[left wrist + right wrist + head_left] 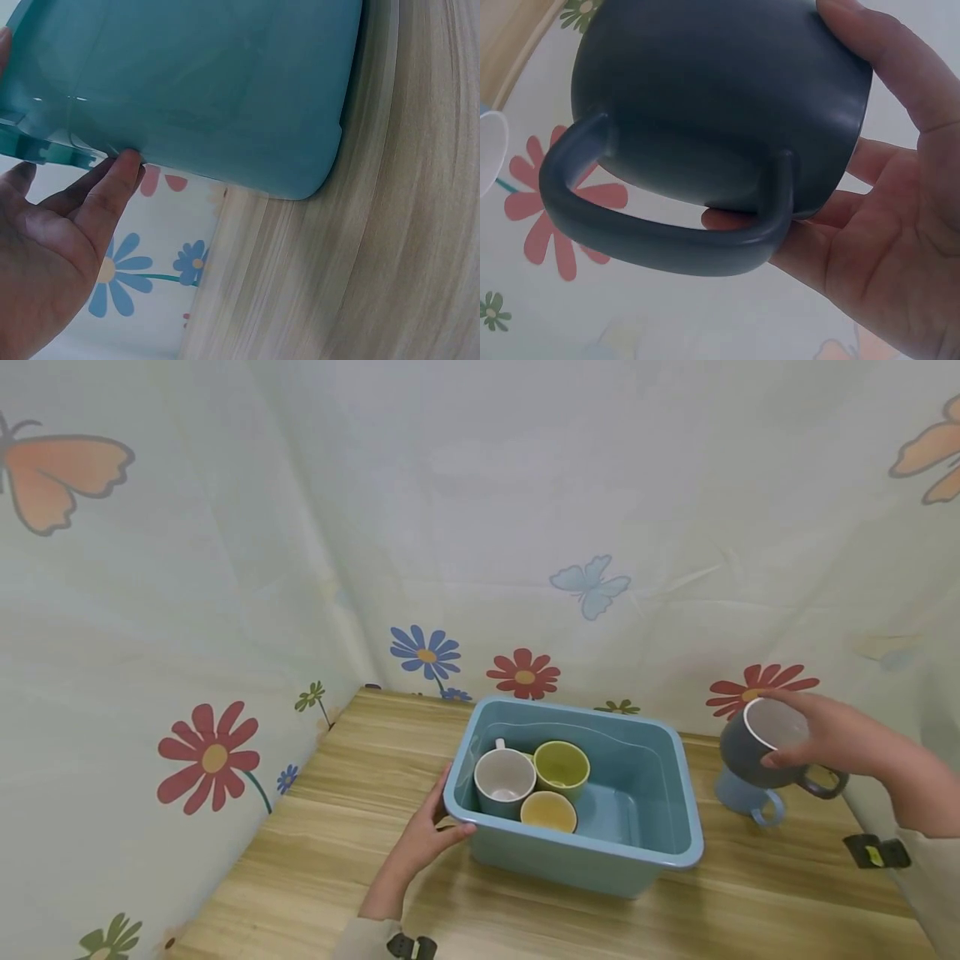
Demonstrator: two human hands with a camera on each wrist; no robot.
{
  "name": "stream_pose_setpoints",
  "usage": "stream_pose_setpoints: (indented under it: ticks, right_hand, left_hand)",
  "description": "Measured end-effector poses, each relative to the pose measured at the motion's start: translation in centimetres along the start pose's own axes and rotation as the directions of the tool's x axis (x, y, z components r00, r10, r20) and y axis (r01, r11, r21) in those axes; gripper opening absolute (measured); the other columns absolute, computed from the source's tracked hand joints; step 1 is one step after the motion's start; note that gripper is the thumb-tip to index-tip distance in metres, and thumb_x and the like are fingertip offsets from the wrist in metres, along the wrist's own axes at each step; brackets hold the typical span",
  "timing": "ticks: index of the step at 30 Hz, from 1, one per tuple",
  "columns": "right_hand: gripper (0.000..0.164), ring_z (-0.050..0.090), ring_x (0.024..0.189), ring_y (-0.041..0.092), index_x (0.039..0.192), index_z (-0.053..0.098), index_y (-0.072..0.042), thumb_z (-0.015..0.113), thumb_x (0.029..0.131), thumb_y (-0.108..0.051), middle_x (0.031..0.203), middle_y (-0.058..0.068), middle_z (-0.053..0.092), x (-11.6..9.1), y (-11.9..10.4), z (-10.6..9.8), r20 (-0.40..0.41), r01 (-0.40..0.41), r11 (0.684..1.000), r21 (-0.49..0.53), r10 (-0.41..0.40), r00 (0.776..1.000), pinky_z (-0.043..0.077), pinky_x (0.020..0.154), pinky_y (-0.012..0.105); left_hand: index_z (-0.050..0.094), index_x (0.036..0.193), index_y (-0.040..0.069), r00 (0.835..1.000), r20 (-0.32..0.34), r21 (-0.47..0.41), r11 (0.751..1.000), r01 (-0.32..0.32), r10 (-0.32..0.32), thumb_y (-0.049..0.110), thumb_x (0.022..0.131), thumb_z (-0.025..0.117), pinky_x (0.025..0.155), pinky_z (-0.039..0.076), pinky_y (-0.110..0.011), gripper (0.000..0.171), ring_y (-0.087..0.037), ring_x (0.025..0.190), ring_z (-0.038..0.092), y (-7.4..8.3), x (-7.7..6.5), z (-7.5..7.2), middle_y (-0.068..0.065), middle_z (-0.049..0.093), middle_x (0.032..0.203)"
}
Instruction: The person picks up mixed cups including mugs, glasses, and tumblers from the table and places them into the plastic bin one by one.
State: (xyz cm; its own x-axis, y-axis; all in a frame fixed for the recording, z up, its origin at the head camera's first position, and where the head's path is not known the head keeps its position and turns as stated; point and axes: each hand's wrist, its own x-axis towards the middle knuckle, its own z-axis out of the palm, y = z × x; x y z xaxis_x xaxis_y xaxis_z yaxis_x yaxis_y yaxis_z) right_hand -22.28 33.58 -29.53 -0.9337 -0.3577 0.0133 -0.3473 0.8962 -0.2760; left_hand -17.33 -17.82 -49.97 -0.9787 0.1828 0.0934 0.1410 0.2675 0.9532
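A blue plastic bin point(562, 860) stands on the wooden table. My left hand point(423, 843) grips its near left corner, thumb at the front rim and fingers along the left side. In the left wrist view, fingertips point(129, 159) press the bin's wall beneath the rim. My right hand point(840, 735) holds a dark grey mug point(750, 756) by its rim, tilted in the air right of the bin; the mug's handle point(667, 244) is free of the fingers. Below it a light blue mug point(738, 793) is partly hidden.
Inside the bin's left half sit a mug with a pale interior point(504, 785), a green mug point(562, 768) and a yellow cup point(549, 812). A flowered curtain point(465, 527) hangs behind and left of the wooden table point(322, 860).
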Motion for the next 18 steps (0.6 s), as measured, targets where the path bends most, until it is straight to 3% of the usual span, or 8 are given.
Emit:
stream_pose_setpoints:
  ticks: [8,13,18]
  right_hand:
    - [0.093,0.067,0.098,0.042,0.143,0.044,0.011,0.093,0.072,-0.023,0.127,0.036,0.062,0.5,-0.7,0.1,-0.026,0.046,0.999,-0.002,-0.046,0.999,0.054,0.074,0.045]
    - [0.093,0.064,0.109,0.053,0.15,0.045,-0.002,0.093,0.072,-0.019,0.145,0.036,0.051,0.8,-1.2,0.1,-0.042,0.125,0.991,0.038,-0.123,0.992,0.054,0.078,0.054]
    - [0.087,0.063,0.109,0.051,0.148,0.05,-0.011,0.092,0.072,-0.016,0.146,0.031,0.05,1.2,-1.8,0.0,-0.048,0.165,0.984,0.066,-0.162,0.986,0.052,0.075,0.048]
  left_hand:
    - [0.016,0.166,0.019,1.0,-0.003,0.014,1.0,0.003,-0.003,0.028,0.088,0.082,0.114,0.045,-0.06,0.102,-0.046,0.144,0.047,-0.1,0.1,0.0,-0.016,0.025,0.171]
    - [0.018,0.166,0.018,1.0,0.002,-0.036,0.999,0.016,-0.016,0.024,0.088,0.082,0.109,0.051,-0.058,0.101,-0.048,0.143,0.046,0.0,0.1,0.1,-0.02,0.026,0.169]
    - [0.019,0.165,0.017,1.0,0.005,-0.057,0.998,0.025,-0.025,0.022,0.088,0.082,0.106,0.053,-0.057,0.1,-0.049,0.144,0.046,0.0,0.0,0.0,-0.021,0.026,0.169]
